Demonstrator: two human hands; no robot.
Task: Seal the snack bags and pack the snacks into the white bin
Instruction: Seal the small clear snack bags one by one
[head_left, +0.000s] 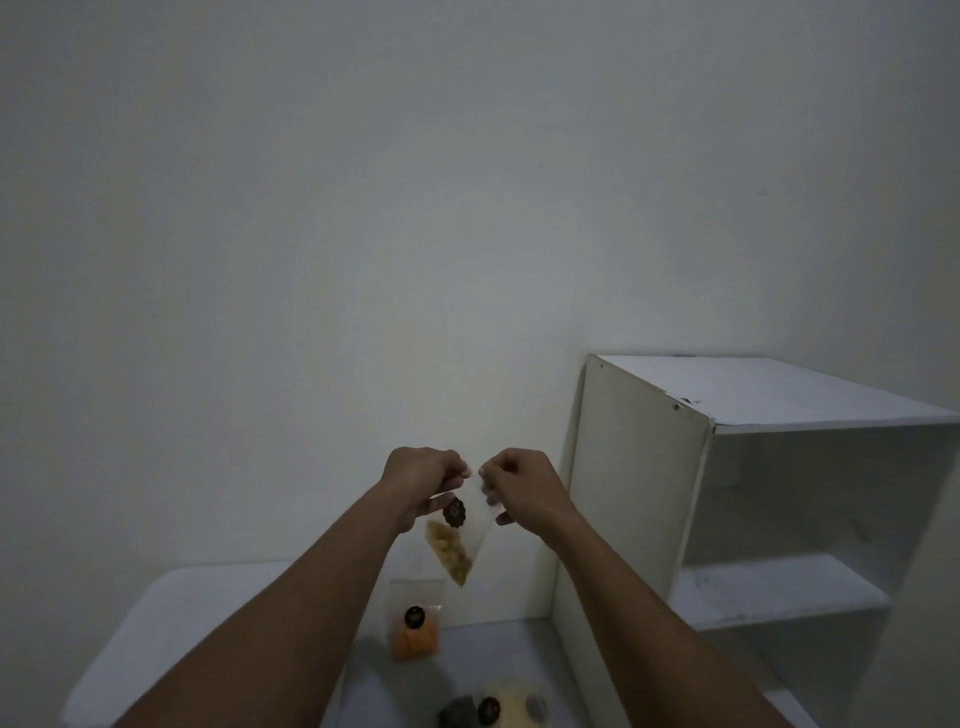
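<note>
I hold a clear snack bag (460, 540) up in front of the wall, tilted, with tan snack pieces in its lower corner and a dark round sticker on it. My left hand (423, 478) pinches the bag's top edge on the left. My right hand (519, 486) pinches the same edge on the right. Below, a clear bag of orange snacks (414, 631) with a dark sticker leans against the wall on the white surface (156, 623). A bag of pale snacks (506, 704) lies at the bottom edge. No white bin is in view.
A white open shelf unit (644, 493) stands at the right against the wall, its shelves bare. A dark grey object (460, 712) lies beside the pale bag at the bottom. The plain wall fills the upper view.
</note>
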